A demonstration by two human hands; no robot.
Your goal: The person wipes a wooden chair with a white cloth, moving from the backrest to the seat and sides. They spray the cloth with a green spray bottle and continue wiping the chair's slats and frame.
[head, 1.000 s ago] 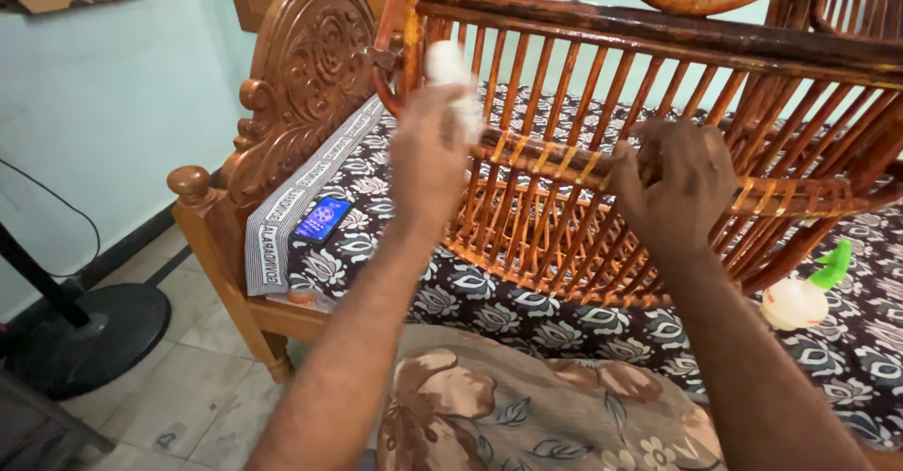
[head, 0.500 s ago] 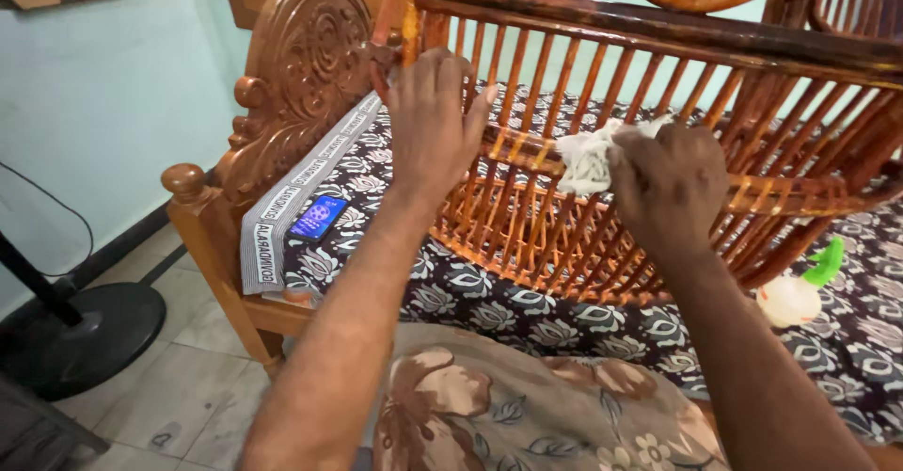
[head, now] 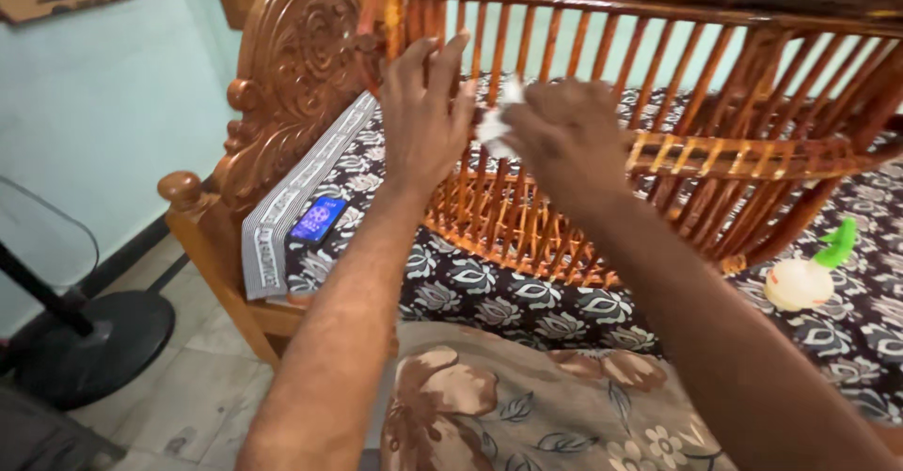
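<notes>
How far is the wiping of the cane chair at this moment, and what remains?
Done: nothing can be told for sure; the cane chair looks glossy all over, so wiped and unwiped parts do not differ. In hand: the right hand presses a white cloth on the middle rail near the left end, while the left hand rests open on the spindles. Left: likely the rest of the rail and the lower spindles.

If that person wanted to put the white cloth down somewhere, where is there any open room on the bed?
A bare strip of patterned bedsheet runs between the cane frame and the floral pillow. A smaller patch lies between the phone and the frame. It is crowded around the right hand, the left hand and the white cloth, and near the toy.
</notes>
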